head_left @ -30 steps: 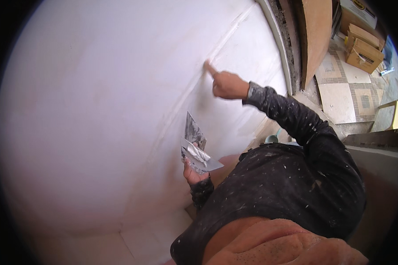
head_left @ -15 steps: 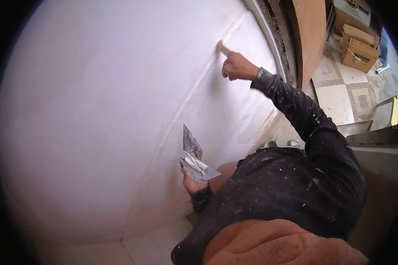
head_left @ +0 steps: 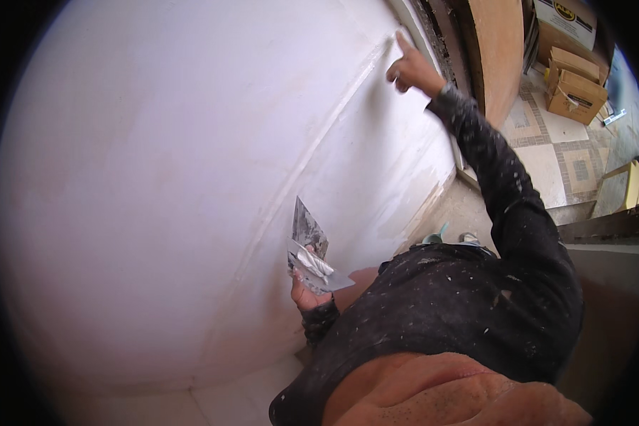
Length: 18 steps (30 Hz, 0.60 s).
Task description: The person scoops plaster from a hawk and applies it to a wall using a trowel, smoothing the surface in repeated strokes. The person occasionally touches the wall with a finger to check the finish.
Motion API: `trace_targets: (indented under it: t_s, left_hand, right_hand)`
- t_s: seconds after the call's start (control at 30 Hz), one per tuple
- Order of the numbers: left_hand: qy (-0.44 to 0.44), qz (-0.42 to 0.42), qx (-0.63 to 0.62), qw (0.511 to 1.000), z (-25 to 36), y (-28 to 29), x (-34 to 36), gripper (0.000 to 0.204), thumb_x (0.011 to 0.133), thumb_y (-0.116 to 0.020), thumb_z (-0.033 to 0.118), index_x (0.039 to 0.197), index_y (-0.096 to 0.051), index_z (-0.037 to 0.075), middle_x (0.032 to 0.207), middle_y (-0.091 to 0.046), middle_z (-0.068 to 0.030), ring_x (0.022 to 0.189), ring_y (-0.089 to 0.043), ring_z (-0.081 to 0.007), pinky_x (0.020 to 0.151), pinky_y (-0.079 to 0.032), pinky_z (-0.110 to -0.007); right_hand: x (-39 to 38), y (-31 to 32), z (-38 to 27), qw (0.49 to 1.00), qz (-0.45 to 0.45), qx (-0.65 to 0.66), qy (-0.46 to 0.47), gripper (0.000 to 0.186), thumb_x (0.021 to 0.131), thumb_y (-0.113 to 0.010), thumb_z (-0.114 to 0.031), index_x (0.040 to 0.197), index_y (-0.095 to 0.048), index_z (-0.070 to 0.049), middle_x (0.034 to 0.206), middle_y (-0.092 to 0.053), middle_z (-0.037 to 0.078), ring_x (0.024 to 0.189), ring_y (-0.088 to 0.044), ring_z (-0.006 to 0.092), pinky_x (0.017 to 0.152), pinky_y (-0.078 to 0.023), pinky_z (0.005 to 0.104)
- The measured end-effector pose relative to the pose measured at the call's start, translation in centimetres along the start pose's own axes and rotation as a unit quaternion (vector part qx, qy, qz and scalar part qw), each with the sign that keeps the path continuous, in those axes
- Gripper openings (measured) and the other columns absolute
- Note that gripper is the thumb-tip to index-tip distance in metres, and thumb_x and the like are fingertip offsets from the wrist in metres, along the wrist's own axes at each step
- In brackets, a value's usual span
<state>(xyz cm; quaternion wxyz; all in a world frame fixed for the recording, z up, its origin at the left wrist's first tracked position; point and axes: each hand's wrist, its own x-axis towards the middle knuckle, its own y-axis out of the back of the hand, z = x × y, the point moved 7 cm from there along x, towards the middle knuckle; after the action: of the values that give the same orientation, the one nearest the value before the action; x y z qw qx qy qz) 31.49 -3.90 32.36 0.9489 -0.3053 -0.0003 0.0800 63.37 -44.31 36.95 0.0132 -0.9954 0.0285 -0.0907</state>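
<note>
My left hand (head_left: 307, 294) is closed around two flat metal putty knives (head_left: 308, 226), low beside the wall. A lump of white putty (head_left: 313, 261) lies on the nearer blade. The handles are hidden by my fingers and the blades. High at the right, my right hand (head_left: 413, 71) holds nothing. Its index finger is stretched toward the top end of a pale raised seam (head_left: 324, 126) on the white wall (head_left: 156, 177), and the other fingers are curled. Whether the fingertip touches the wall there is hard to tell.
The wall ends at a door frame (head_left: 433, 46) with a brown wooden panel (head_left: 500, 64) beside it. Beyond are cardboard boxes (head_left: 576, 96) on patterned floor tiles (head_left: 539, 167) and a yellowish object (head_left: 621, 188). A green container (head_left: 433, 237) stands near my body.
My right hand has moved up and right along the seam to its end by the door frame. My left hand, with the putty knives, has hardly moved.
</note>
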Motion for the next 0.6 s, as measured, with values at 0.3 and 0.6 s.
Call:
trace_targets:
  t_s: [0.3, 0.6]
  left_hand:
    - [0.020, -0.069, -0.019, 0.997, 0.1, -0.3, 0.6, 0.067, 0.093, -0.057, 0.028, 0.148, -0.025, 0.004, 0.145, -0.041, -0.0165, 0.138, -0.036, -0.0268, 0.114, -0.027, -0.050]
    - [0.020, -0.143, -0.119, 0.982, -0.7, -0.8, 0.9, 0.060, 0.096, -0.053, 0.026, 0.146, -0.029, 0.003, 0.144, -0.042, -0.0185, 0.135, -0.040, -0.0297, 0.110, -0.036, -0.047]
  right_hand:
    - [-8.7, -11.9, -3.8, 0.959, -0.280, -0.037, 0.027, 0.102, 0.074, -0.059, 0.001, 0.149, 0.010, 0.001, 0.073, -0.068, 0.016, 0.049, -0.062, 0.0191, 0.055, -0.056, 0.0297]
    - [4.5, 3.2, -3.1, 0.988, -0.056, -0.137, -0.031, 0.086, 0.083, -0.050, 0.006, 0.150, 0.003, 0.001, 0.074, -0.065, 0.019, 0.044, -0.055, 0.0202, 0.036, -0.043, 0.0329]
